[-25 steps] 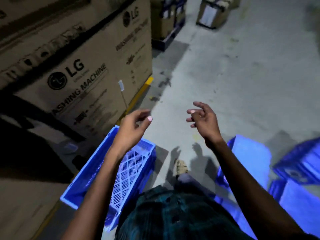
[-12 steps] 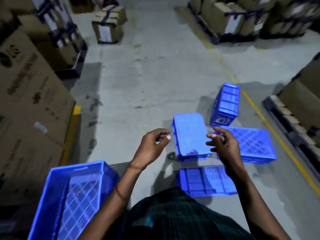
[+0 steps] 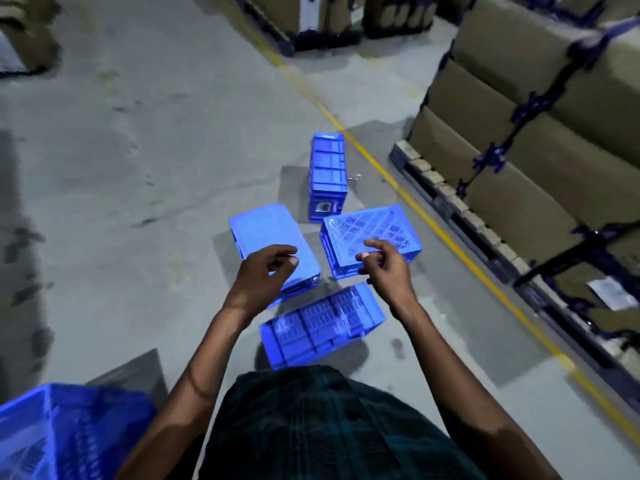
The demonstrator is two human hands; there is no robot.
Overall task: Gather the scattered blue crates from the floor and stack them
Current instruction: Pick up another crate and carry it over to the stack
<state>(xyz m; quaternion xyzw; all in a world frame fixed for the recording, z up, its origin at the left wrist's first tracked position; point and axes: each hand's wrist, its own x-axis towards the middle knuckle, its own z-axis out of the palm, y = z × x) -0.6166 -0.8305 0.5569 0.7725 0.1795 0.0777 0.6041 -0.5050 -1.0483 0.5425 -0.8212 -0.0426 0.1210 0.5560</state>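
Warehouse aisle, grey concrete floor (image 3: 138, 168) w/ one yellow line (image 3: 408, 195) running diagonally past a pallet stack of cardboard cartons (image 3: 540, 140) strapped in dark banding on the right; more cartons blurred at the far end. Five blue crates in view. Four lie scattered mid-floor in a loose cluster: one far crate (image 3: 328, 174) lying lengthwise on its side near the yellow line, one left crate (image 3: 266, 233) upside down w/ plain base up, one right crate (image 3: 374, 237) upside down w/ slotted base up, one near crate (image 3: 322, 327) tipped on its side, closest to the person. The fifth crate (image 3: 62, 431) sits at bottom left, apart from the others, blurred. A person in a dark checked shirt stands over the cluster, both arms out. Left hand (image 3: 263, 275) hovers above the left crate, fingers loosely curled, holding nothing. Right hand (image 3: 384, 265) hovers above the right crate, fingers loosely bent & slightly spread, also holding nothing. Neither hand touches a crate.
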